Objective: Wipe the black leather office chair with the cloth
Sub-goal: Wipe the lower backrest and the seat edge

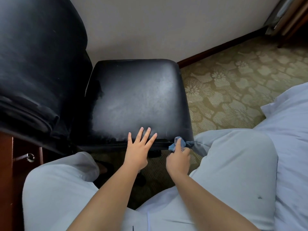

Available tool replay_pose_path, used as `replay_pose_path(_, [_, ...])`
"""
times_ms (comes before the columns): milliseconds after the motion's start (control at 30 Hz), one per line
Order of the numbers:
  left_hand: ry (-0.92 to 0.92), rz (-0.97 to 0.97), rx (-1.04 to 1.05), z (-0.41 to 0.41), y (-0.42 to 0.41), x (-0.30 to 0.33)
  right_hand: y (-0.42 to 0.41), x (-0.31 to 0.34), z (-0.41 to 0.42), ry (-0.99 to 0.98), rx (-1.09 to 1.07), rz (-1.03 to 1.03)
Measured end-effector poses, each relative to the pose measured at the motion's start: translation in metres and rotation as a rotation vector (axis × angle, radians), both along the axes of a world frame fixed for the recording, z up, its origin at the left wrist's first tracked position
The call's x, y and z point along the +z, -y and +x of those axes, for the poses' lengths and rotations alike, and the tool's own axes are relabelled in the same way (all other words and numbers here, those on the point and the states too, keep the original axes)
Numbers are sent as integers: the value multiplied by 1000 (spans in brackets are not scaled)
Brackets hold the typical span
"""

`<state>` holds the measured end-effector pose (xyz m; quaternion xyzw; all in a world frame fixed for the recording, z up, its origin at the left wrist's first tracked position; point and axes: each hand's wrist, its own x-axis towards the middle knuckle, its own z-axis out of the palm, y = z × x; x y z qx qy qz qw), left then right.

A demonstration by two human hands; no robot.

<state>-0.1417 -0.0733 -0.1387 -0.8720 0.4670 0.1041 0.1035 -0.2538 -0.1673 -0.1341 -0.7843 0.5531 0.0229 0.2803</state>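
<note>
The black leather office chair (133, 97) fills the middle and left of the head view, its seat dusty grey in patches and its tall backrest (36, 64) at the far left. My left hand (139, 147) lies flat with spread, straight fingers on the seat's near edge. Just to its right, my right hand (179, 161) grips a small bunched blue cloth (180, 144) and holds it against the seat's near right corner. Part of the cloth is hidden under my fingers.
My knees in light trousers frame the bottom of the view. White bedding (293, 130) lies at the right. Patterned green carpet (233, 84) spreads beyond the chair to a wall with dark skirting. A wooden cabinet with a metal handle (28, 157) stands at the lower left.
</note>
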Motion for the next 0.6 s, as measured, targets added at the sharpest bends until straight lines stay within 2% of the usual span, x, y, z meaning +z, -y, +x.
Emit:
replay_pose_path(67, [6, -6, -5, 1, -2, 0, -7, 0, 1, -37, 141, -78])
replay_pose_path(133, [7, 1, -20, 3, -5, 2, -9, 1, 2, -49, 138, -62])
replay_pose_path(333, [11, 18, -55, 10, -15, 5, 14, -11, -4, 96, -352, 258])
replay_pose_path(433, [12, 32, -63, 12, -17, 7, 17, -13, -5, 130, -506, 305])
replay_pose_path(500, [25, 8, -55, 9, -15, 6, 3, -10, -4, 100, -347, 207])
replay_pose_path(600, [16, -21, -18, 3, -8, 6, -24, -4, 1, 99, 6, 31])
